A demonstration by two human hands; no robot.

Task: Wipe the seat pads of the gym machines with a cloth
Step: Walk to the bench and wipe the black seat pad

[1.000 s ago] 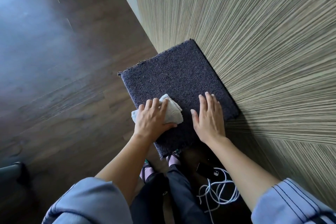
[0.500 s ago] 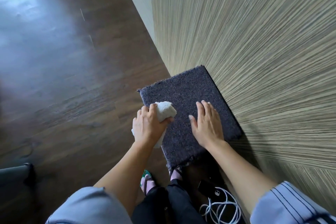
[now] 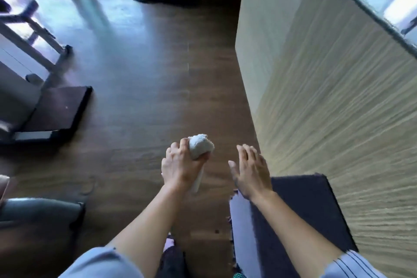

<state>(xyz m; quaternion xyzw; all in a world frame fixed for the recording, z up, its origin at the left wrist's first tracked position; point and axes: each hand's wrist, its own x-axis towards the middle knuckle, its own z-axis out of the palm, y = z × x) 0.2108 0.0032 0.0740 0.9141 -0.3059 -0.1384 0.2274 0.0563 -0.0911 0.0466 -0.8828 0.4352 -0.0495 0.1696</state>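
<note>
The cloth (image 3: 200, 145) sits bunched in my left hand (image 3: 180, 165), fingers clamped round it above the floor; soft, light, best gripped wadded. My right hand (image 3: 251, 172) hangs beside it, fingers apart, empty.

Gym room: machine frame (image 3: 33, 29), floor mat (image 3: 61, 110).

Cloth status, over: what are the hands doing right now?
Left hand gripping bunched white cloth, off the dark mat. Right hand open, empty. Floor ahead unobstructed.

No legible text, labels, brands, nos. or signs anywhere in view; pic's too blurry.
</note>
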